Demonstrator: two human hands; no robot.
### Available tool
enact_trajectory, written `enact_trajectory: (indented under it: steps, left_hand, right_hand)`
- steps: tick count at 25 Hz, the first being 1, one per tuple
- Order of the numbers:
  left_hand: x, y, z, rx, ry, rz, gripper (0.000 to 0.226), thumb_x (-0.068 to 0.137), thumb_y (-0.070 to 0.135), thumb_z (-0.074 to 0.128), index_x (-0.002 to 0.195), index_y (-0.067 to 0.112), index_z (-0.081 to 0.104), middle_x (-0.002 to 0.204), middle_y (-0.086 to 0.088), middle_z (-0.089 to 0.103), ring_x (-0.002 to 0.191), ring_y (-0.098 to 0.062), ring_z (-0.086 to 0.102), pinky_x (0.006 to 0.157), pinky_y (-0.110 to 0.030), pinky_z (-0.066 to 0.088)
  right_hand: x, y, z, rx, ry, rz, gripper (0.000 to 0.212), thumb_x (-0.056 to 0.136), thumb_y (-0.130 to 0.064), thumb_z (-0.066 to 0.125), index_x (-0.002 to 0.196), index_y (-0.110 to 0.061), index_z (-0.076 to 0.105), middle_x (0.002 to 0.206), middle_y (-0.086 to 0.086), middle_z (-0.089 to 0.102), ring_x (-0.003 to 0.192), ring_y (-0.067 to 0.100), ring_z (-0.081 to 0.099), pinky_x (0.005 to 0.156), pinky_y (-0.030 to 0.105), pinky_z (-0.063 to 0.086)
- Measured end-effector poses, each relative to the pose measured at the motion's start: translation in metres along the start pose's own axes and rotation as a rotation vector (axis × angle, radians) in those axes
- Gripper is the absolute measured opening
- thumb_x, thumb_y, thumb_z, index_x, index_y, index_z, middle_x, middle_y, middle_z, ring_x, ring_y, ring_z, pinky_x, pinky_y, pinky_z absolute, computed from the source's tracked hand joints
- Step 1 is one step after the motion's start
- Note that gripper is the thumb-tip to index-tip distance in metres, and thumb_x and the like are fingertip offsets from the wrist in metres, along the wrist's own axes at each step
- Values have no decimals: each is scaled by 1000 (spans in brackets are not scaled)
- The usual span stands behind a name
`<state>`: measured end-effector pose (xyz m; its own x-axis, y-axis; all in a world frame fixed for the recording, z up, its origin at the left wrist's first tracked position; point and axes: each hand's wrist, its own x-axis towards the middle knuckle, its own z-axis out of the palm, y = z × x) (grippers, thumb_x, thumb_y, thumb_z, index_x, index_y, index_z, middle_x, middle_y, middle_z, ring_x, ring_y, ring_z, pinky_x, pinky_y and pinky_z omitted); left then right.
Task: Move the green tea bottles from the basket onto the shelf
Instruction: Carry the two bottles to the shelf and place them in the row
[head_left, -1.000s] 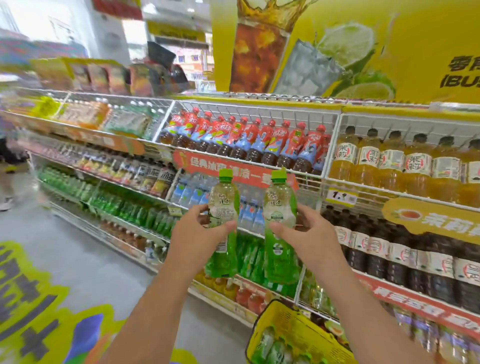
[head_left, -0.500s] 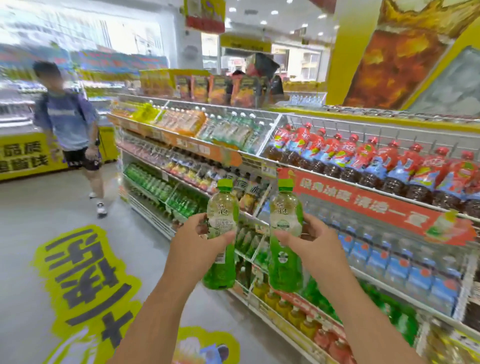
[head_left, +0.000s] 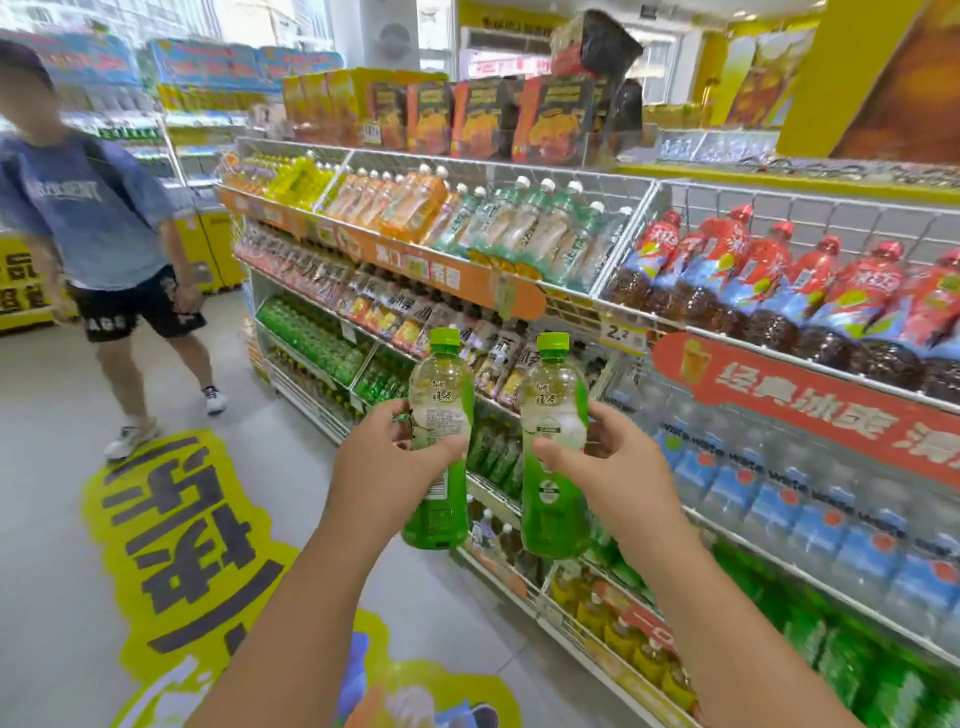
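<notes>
Fingers of each hand clamp one upright green tea bottle, caps up.

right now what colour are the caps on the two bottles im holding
Light green on both, the left bottle's cap and the right bottle's cap; clearest in the head view.

Two upright green-capped green tea bottles, side by side

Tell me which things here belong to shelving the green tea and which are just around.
Job:
- left hand holding green-capped plastic tea bottle
- right hand holding second green-capped tea bottle
- white wire shelf

Just around:
- red-capped dark drink bottles
- passer-by in blue T-shirt
</notes>
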<state>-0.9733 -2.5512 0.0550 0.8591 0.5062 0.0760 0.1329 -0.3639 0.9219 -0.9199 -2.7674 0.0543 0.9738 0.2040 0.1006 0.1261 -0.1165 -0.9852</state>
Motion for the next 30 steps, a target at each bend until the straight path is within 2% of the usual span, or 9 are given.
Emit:
enact_trajectory:
  steps: [2, 4, 9, 14, 18, 23, 25, 27, 30]
  left_hand:
    - [38, -2, 11, 10, 5, -1, 78, 68, 50, 87, 136, 28, 55, 124, 9, 66, 105, -5, 62, 84, -31, 52]
    - [72, -2, 20, 4, -3, -8, 84, 62, 55, 87, 136, 29, 56, 126, 6, 67, 110, -7, 63, 85, -31, 53]
    - [151, -11, 27, -31, -49, -46, 96, 50, 63, 84, 135, 32, 53, 129, 6, 66, 120, -11, 62, 97, -47, 54]
    - [240, -43, 13, -9, -138, -33, 88, 49, 67, 81, 127, 37, 55, 127, 7, 67, 116, -13, 64, 93, -48, 56]
    - [324, -68, -16, 22, -247, 27, 99, 51, 70, 81, 138, 35, 50, 134, 6, 63, 120, -13, 61, 97, -46, 54]
    - [409, -91, -39, 33, -388, 68, 99, 66, 58, 86, 149, 28, 41, 149, -1, 52, 132, -18, 52, 105, -44, 47]
    - [431, -98, -38, 37, -452, 77, 98, 67, 58, 86, 149, 28, 40, 150, -2, 50, 133, -19, 51, 104, -41, 46]
    - [448, -106, -33, 23, -494, 78, 98, 67, 58, 85, 149, 28, 40, 151, -1, 50, 134, -18, 50, 100, -36, 44]
    - [470, -123, -18, 34, -518, 53, 98, 65, 59, 85, 147, 28, 42, 148, 2, 52, 133, -16, 51, 102, -37, 45]
  right_hand:
    - [36, 9, 6, -13, 4, 10, 38, 82, -25, 85, 106, -47, 65, 89, -27, 74, 77, -7, 70, 57, 15, 54]
    - [67, 12, 13, -24, 21, 29, 43, 81, -27, 86, 114, -44, 65, 95, -22, 75, 82, -4, 71, 63, 19, 56]
    - [136, 23, 39, -22, 103, 79, 40, 79, -27, 88, 103, -47, 62, 93, -25, 74, 82, -9, 69, 65, 18, 54]
    - [194, 36, 94, -44, 188, 118, 37, 79, -31, 88, 96, -51, 62, 101, -25, 72, 86, -11, 67, 68, 17, 53]
    - [238, 39, 160, -37, 302, 134, 39, 79, -34, 88, 97, -51, 58, 101, -31, 66, 85, -18, 62, 64, 12, 52]
    - [272, 41, 220, -62, 424, 161, 43, 80, -35, 86, 111, -47, 58, 105, -28, 66, 90, -14, 63, 62, 9, 50]
    - [284, 46, 233, -86, 448, 175, 53, 79, -39, 87, 125, -40, 61, 112, -26, 66, 96, -14, 62, 72, 9, 52]
    - [298, 54, 242, -91, 470, 200, 69, 75, -46, 88, 136, -38, 58, 122, -24, 65, 110, -5, 61, 93, 26, 54]
    - [324, 72, 246, -57, 468, 219, 57, 75, -44, 88, 123, -48, 59, 115, -31, 65, 110, -7, 60, 96, 31, 53]
